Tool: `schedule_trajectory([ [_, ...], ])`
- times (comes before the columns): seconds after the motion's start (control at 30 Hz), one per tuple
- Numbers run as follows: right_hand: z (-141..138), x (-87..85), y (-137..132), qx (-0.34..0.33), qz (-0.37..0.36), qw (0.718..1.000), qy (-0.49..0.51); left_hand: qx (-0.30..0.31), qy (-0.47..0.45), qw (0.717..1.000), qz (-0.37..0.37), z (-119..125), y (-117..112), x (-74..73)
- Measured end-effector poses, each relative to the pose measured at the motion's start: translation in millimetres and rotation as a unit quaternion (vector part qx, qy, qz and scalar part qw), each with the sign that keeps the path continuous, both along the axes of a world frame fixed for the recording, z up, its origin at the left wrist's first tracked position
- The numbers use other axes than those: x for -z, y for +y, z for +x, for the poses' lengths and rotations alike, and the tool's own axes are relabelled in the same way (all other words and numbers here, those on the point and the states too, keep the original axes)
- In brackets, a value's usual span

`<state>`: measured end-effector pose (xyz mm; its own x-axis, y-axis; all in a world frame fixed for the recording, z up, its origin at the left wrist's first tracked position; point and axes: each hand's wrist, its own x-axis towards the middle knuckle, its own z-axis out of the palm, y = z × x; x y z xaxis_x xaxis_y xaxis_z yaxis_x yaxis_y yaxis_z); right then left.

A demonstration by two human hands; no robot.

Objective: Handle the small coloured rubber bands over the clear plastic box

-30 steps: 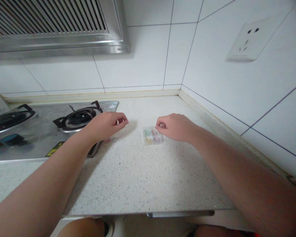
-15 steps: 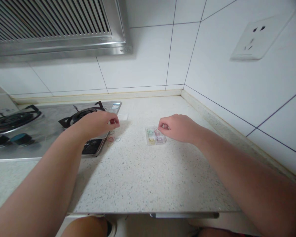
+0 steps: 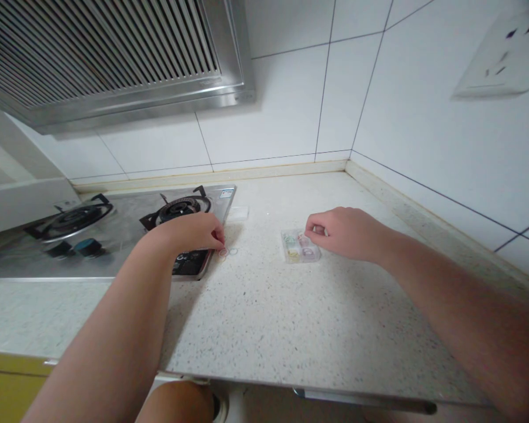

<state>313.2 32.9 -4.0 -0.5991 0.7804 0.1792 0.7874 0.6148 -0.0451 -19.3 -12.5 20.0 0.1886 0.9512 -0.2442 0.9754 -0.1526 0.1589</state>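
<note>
Small rings (image 3: 224, 252) lie on the countertop (image 3: 264, 317) just beside the left hand (image 3: 200, 230)

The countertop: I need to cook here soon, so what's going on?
A person's left hand is at some small loose rings on the countertop beside the stove. Their right hand is at a clear divided box with coloured rings inside. Whether either hand holds anything is too small to tell.

The countertop (image 3: 264, 329) is speckled grey on white; white wall tiles (image 3: 273, 126) are ruled with dark lines. Green loops (image 3: 290, 239), yellow loops (image 3: 293, 255) and purple loops (image 3: 307, 251) are shown in the transparent box (image 3: 303, 260).
</note>
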Motion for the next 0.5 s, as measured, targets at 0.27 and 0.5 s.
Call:
schedule_trajectory([
  [0.27, -1.5, -2.1, -3.0, 0.004, -0.012, 1.0, -0.001, -0.002, 0.01, 1.0, 0.002, -6.0, 4.0, 5.5],
  [0.5, -2.0, -1.9, -3.8, -0.001, -0.011, 1.0, -0.001, 0.0, 0.039, 0.999, 0.001, -3.5, 5.1, 6.3],
])
